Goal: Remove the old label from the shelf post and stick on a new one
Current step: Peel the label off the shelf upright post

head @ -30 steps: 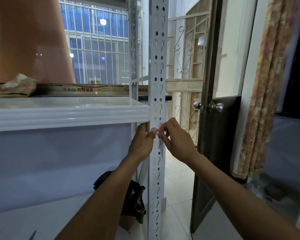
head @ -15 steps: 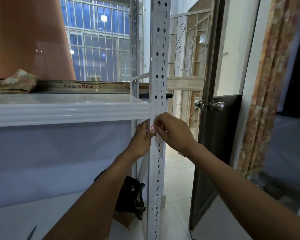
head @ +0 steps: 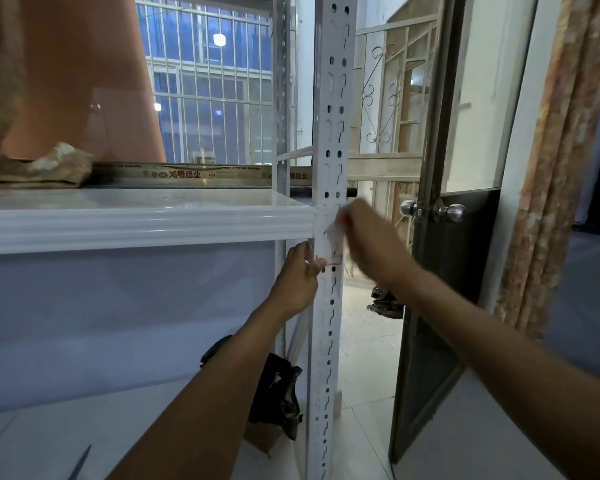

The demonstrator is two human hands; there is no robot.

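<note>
A white perforated shelf post [head: 331,133] stands upright in the middle of the view. A white label [head: 329,245] with a red lower edge lies on its front, just below the shelf level. My right hand [head: 364,237], blurred by motion, pinches the label's upper end, which stands lifted off the post. My left hand [head: 300,275] grips the post's left edge, its thumb pressed on the label's red bottom edge.
A white shelf board [head: 136,223] runs left from the post, with a long printed box [head: 194,174] and a cloth [head: 39,166] on it. A dark door [head: 440,289] with a metal knob [head: 449,211] stands to the right, beside a curtain [head: 565,161]. A black bag [head: 278,396] sits on the floor.
My right hand has moved up the post from the red edge to shelf level, and the label's upper end now stands off the post. My left hand stays on the post.
</note>
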